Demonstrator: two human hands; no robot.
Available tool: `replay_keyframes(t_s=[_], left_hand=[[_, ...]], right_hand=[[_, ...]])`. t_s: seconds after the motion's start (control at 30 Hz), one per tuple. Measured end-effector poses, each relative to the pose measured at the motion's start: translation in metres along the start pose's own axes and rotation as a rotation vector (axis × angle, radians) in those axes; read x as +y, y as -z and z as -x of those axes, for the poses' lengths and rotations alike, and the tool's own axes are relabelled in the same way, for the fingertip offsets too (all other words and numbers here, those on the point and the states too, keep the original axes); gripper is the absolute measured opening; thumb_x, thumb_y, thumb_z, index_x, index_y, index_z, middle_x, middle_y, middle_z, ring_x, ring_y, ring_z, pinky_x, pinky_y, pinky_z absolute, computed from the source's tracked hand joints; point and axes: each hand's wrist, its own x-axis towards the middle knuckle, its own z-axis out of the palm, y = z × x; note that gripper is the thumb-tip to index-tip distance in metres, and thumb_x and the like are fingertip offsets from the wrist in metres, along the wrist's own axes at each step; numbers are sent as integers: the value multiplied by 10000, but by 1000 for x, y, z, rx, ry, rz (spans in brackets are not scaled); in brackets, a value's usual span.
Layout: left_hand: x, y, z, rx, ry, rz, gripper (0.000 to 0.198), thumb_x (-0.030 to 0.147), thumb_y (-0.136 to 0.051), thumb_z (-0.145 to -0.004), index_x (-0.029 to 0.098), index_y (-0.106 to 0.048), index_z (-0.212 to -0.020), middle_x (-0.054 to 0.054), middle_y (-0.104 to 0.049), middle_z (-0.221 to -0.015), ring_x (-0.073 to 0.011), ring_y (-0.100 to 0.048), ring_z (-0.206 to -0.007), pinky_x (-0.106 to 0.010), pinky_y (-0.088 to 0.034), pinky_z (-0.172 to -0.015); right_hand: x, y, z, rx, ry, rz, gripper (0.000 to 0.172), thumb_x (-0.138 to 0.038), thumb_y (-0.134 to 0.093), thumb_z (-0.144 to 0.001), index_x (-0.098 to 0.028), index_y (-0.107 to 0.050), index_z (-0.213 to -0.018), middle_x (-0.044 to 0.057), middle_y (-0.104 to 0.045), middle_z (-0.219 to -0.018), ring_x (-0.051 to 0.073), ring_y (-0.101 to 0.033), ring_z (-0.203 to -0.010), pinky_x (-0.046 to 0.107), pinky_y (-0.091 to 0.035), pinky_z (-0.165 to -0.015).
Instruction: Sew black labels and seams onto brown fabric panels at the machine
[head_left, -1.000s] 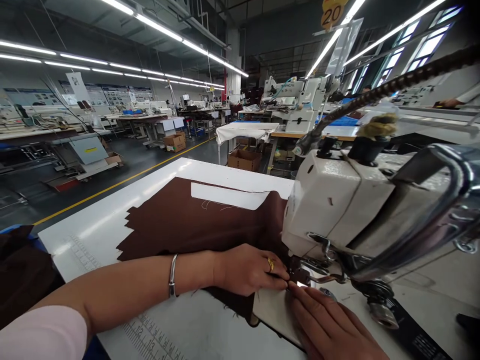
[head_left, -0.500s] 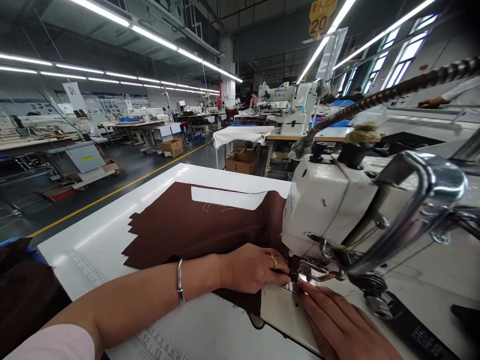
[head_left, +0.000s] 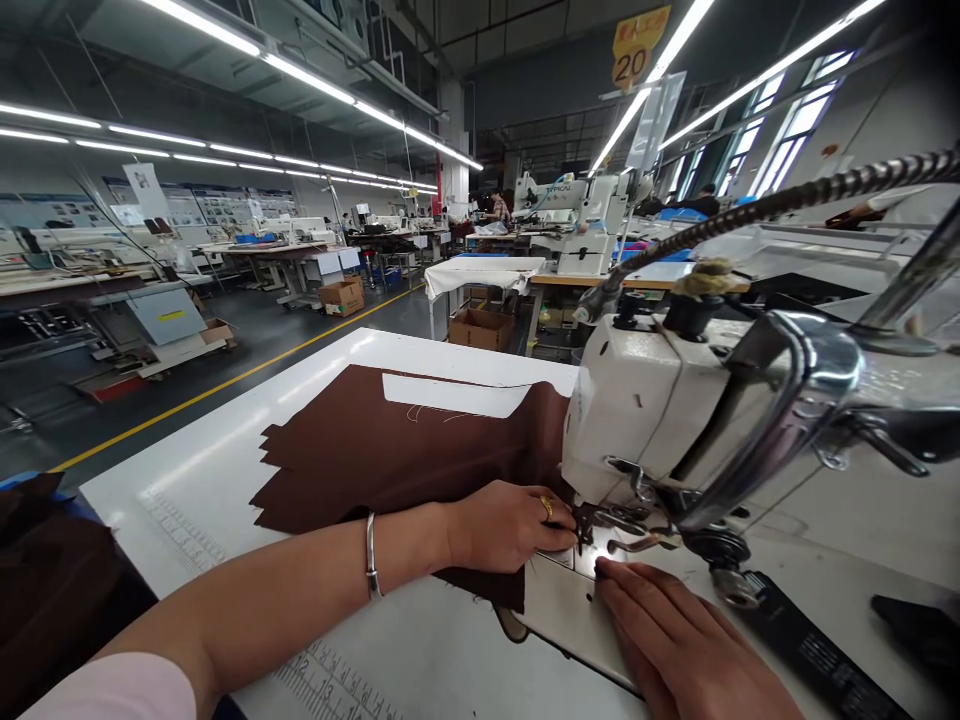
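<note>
A dark brown fabric panel (head_left: 390, 450) with a jagged left edge lies on the white table, and a white paper strip (head_left: 450, 395) sits on it. My left hand (head_left: 506, 525), with a ring and a bangle, is closed on the fabric beside the sewing machine's presser foot (head_left: 611, 530). My right hand (head_left: 679, 640) lies flat on a pale cream piece (head_left: 566, 610) just in front of the foot. The needle's point is hidden among the metal parts and my fingers.
The white sewing machine head (head_left: 645, 410) and its chrome bar fill the right side. A ruler scale (head_left: 334, 680) is printed on the table. Dark fabric (head_left: 52, 590) is heaped at lower left. Beyond lie an aisle, sewing stations and cardboard boxes.
My head has turned slightly, shifting the scene left. The brown fabric's jagged edge has crept toward the machine, and my left hand sits a little higher in the view.
</note>
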Motion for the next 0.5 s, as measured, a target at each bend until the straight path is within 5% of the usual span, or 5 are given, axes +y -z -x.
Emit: replay_keyframes(t_s=[0.5], left_hand=[[3, 2, -1, -34, 11, -48, 301, 81, -419, -788, 141, -550, -1052, -42, -560, -1111, -162, -453, -1081, -249, -376, -932]], right_hand=[[3, 3, -11, 128, -67, -188, 303, -220, -329, -859, -177, -616, -949, 24, -590, -1014, 179, -530, -922, 278, -462, -711]])
